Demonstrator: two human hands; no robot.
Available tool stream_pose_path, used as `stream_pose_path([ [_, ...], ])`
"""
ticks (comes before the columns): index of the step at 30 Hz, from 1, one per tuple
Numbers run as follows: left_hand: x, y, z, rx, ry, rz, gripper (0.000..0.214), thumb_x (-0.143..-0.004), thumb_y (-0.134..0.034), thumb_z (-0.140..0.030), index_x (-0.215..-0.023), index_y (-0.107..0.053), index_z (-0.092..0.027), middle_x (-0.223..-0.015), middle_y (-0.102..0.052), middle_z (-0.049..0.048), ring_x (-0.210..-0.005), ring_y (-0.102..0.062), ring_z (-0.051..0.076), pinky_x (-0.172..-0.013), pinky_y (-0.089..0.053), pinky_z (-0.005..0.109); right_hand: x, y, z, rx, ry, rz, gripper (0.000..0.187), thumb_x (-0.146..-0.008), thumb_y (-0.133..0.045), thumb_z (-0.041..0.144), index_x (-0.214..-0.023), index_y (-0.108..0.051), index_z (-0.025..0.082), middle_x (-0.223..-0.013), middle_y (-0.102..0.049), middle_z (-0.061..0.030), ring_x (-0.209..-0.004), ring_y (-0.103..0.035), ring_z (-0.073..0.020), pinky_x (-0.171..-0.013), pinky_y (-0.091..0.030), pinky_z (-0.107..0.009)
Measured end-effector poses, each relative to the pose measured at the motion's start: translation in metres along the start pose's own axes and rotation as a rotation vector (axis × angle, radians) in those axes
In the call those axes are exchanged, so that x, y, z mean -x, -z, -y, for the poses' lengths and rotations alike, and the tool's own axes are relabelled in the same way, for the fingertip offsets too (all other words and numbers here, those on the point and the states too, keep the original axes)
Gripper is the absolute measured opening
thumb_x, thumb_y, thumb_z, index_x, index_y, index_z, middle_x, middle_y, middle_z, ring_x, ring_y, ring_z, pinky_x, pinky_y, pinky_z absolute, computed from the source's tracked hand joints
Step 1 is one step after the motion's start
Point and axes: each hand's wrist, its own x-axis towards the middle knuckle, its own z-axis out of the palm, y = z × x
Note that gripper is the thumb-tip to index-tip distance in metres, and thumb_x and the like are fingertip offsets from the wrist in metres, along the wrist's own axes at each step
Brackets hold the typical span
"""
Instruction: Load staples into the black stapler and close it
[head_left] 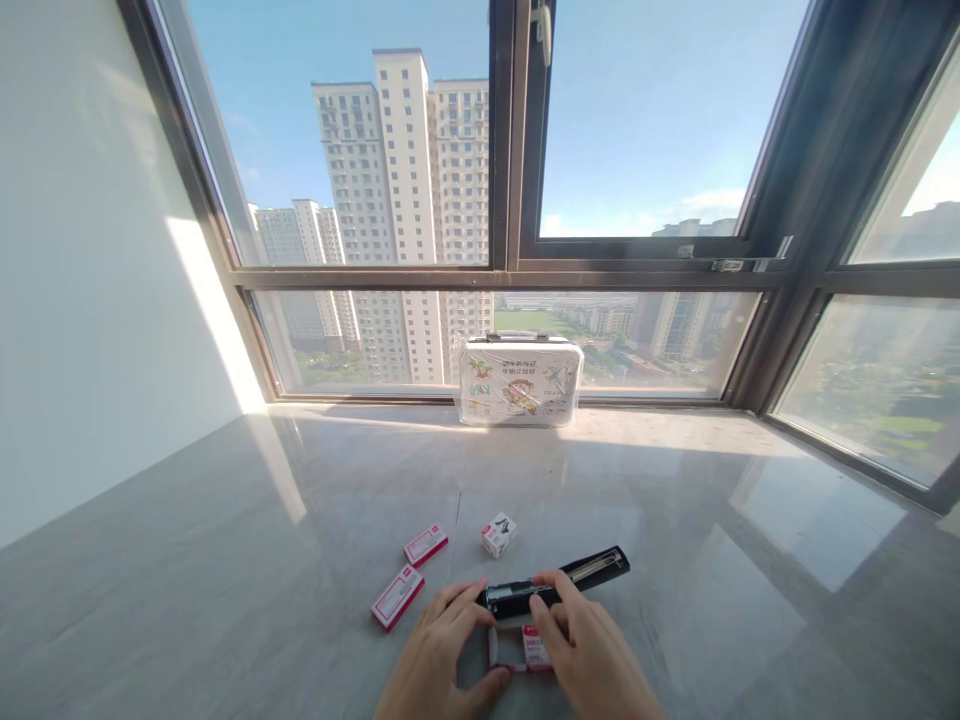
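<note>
A: Where was the stapler [510,599] relative to the grip?

B: At the fingertips, low centre, over the grey ledge [315,610]. Left hand [442,645] was at its left end, right hand [596,650] across its middle. Its right end stuck out past the fingers, angled away from the person. Couldn't tell if it was resting or lifted.

A: Grip state?

B: Right: thumb and forefinger close together, pinching the stapler. Left: thumb well apart from the fingers, fingertips at the stapler's end, thumb near the open pack [536,645]. Couldn't tell if the left had closed on anything.

A: Counts?

B: 2 hands, 1 stapler. 1 open pack just on the stapler's near side, partly hidden by the right hand. 2 red-and-white boxes [397,597] off to the left, near each other. 1 white box [499,535] beyond the stapler, dark clips pictured on it. 1 plastic-wrapped case [519,382], upright by the window [510,278].

A: How did the stapler look?

B: Long, narrow, black. Shiny silver metal toward the left end, pale metal strip inside the right end. Seemed opened out flat, but the right hand covered the middle, so couldn't confirm.
</note>
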Motion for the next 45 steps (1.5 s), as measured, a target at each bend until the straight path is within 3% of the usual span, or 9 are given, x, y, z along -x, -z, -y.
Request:
stream_pose_path([
  [4, -0.001, -0.004, 0.005, 0.045, 0.039, 0.019, 0.038, -0.074, -0.077, -0.031, -0.111, -0.069, -0.029, -0.156, -0.044, 0.0054, -0.147, -0.036, 0.028, -0.120, -0.034, 0.042, -0.011, -0.024, 0.016, -0.053, 0.019, 0.006, 0.030, -0.095, -0.047, 0.049, -0.104, -0.062, 0.024, -0.075, -0.073, -0.0035, -0.084, -0.069, -0.0242, -0.070, -0.042, -0.028],
  [11, -0.003, -0.011, 0.014, 0.054, 0.016, -0.001, 0.050, -0.071, -0.079, -0.030, -0.119, -0.068, -0.031, -0.157, -0.043, 0.0052, -0.146, -0.038, 0.028, -0.122, -0.030, 0.045, -0.025, -0.047, 0.029, -0.294, -0.004, 0.056, 0.023, -0.093, -0.050, 0.041, -0.098, -0.060, 0.021, -0.058, -0.066, 0.0034, -0.055, -0.060, -0.0167, -0.054, -0.037, -0.024],
  [17, 0.000, -0.015, 0.019, 0.074, -0.006, -0.058, 0.065, -0.072, -0.080, -0.032, -0.134, -0.060, -0.031, -0.157, -0.044, 0.0059, -0.145, -0.040, 0.028, -0.122, -0.031, 0.047, -0.021, -0.028, 0.044, -0.043, 0.140, 0.016, 0.017, -0.091, -0.056, 0.036, -0.087, -0.066, 0.023, -0.059, -0.061, 0.0039, -0.056, -0.055, -0.0146, -0.057, -0.032, -0.025],
  [22, -0.001, -0.015, 0.016, 0.079, -0.026, -0.080, 0.032, -0.074, -0.074, -0.025, -0.106, -0.071, -0.027, -0.154, -0.047, 0.0068, -0.144, -0.042, 0.029, -0.121, -0.032, 0.046, -0.008, -0.016, 0.033, 0.180, 0.193, 0.151, 0.010, -0.081, -0.060, 0.022, -0.083, -0.069, 0.026, -0.065, -0.067, 0.0032, -0.065, -0.059, -0.0155, -0.059, -0.027, -0.026],
  [29, 0.005, -0.005, 0.010, 0.069, -0.033, -0.109, 0.041, -0.070, -0.080, -0.025, -0.108, -0.063, -0.027, -0.152, -0.050, 0.0058, -0.141, -0.045, 0.029, -0.117, -0.036, 0.043, 0.006, -0.003, 0.012, 0.133, 0.147, 0.208, 0.011, -0.084, -0.061, 0.027, -0.093, -0.067, 0.027, -0.068, -0.067, 0.0046, -0.065, -0.060, -0.0149, -0.059, -0.029, -0.024],
  [33, 0.010, 0.003, 0.000, -0.016, -0.011, -0.189, 0.017, -0.086, -0.069, -0.036, -0.089, -0.059, -0.023, -0.107, -0.069, 0.0055, -0.104, -0.063, 0.024, -0.091, -0.049, 0.034, 0.014, 0.017, -0.015, 0.138, 0.014, 0.100, 0.029, -0.098, -0.043, 0.047, -0.088, -0.059, 0.025, -0.062, -0.063, 0.0020, -0.059, -0.058, -0.0168, -0.057, -0.031, -0.026],
  [36, 0.007, -0.004, -0.013, -0.153, -0.012, -0.142, 0.028, -0.098, -0.048, -0.032, -0.072, -0.053, -0.022, -0.075, -0.064, 0.0005, -0.077, -0.060, 0.019, -0.075, -0.044, 0.031, 0.015, 0.019, -0.029, 0.213, -0.082, 0.075, 0.047, -0.102, -0.030, 0.054, -0.074, -0.055, 0.024, -0.072, -0.070, -0.0046, -0.070, -0.065, -0.0214, -0.061, -0.032, -0.029],
  [41, -0.003, -0.029, -0.030, -0.264, -0.053, -0.156, 0.019, -0.090, -0.051, -0.021, -0.071, -0.054, -0.022, -0.078, -0.066, 0.0020, -0.079, -0.061, 0.021, -0.071, -0.039, 0.033, 0.009, 0.001, -0.026, 0.244, -0.064, 0.072, 0.056, -0.100, -0.029, 0.062, -0.070, -0.057, 0.024, -0.077, -0.073, -0.0084, -0.077, -0.067, -0.0258, -0.063, -0.033, -0.032],
  [45, -0.002, -0.037, -0.026, -0.164, 0.018, -0.227, 0.024, -0.097, -0.045, -0.028, -0.078, -0.058, -0.023, -0.067, -0.062, -0.0002, -0.065, -0.060, 0.018, -0.069, -0.040, 0.031, 0.008, 0.014, -0.055, -0.005, -0.138, 0.114, 0.058, -0.093, -0.036, 0.072, -0.071, -0.053, 0.022, -0.056, -0.062, -0.0035, -0.053, -0.059, -0.0189, -0.052, -0.035, -0.028],
])
